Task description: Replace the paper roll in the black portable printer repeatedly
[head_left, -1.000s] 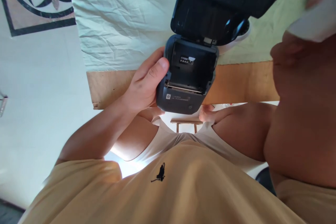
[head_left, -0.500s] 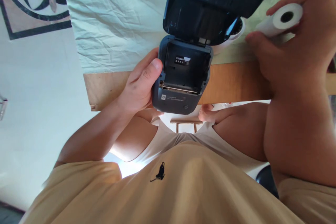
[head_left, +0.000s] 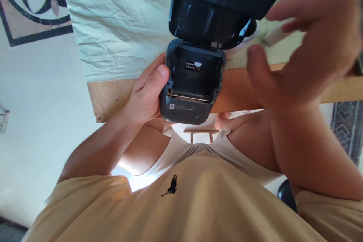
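**Paper roll set down, right hand free beside the open printer**

The left hand (head_left: pixel 147 94) grips a small dark printer (head_left: pixel 191 83) by its left side, thumb pressed along the edge, and holds it up just in front of the tabletop (head_left: pixel 113 94) edge. The printer's lid (head_left: pixel 224 3) stands flipped open above the body, and the paper bay under it shows only a small white label; no roll sits inside.

Half a second ago the right hand pinched a white paper roll, off to the right of the printer. Now the right hand (head_left: pixel 306 53) is spread open, fingers loose and holding nothing, hovering just right of the printer. A blurred white shape behind its fingers, lying on the pale cloth (head_left: pixel 119 22) to the right of the printer lid, looks like the paper roll (head_left: pixel 276 36), though the blur makes that uncertain. A white bowl (head_left: pixel 244 43) peeks out from behind the lid, between lid and roll.

So the roll appears to be out of the hand and resting on the cloth, while the printer remains open and unloaded in the left hand's firm hold.
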### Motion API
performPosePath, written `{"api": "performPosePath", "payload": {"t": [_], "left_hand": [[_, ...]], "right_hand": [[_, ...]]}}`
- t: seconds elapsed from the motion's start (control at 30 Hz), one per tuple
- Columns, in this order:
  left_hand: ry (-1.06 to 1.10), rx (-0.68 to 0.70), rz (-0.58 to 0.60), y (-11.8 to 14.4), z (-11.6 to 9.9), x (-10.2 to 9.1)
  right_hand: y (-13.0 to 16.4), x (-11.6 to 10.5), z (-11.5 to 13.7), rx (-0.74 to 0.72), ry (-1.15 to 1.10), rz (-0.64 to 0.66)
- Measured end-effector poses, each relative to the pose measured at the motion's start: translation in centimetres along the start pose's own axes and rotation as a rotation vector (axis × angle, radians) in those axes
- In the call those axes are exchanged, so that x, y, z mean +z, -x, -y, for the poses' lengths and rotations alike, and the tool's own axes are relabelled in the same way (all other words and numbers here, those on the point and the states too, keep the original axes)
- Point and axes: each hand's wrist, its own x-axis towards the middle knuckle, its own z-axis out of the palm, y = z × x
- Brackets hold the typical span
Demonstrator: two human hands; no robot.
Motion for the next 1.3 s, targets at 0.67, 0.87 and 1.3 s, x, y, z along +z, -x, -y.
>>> {"api": "performPosePath", "payload": {"t": [0.67,0.87,1.3], "left_hand": [[-0.029,-0.004,0.072,0.0,0.0,-0.6],[-0.041,-0.008,0.073,0.0,-0.1,-0.5],[-0.047,-0.014,0.047,0.0,-0.3,-0.1]], "right_hand": [[0.1,2.4,-1.0,-0.138,0.028,0.014],[0.1,2.2,-1.3,-0.124,0.093,0.009],[0.3,1.7,-0.5,-0.193,-0.18,0.112]]}}
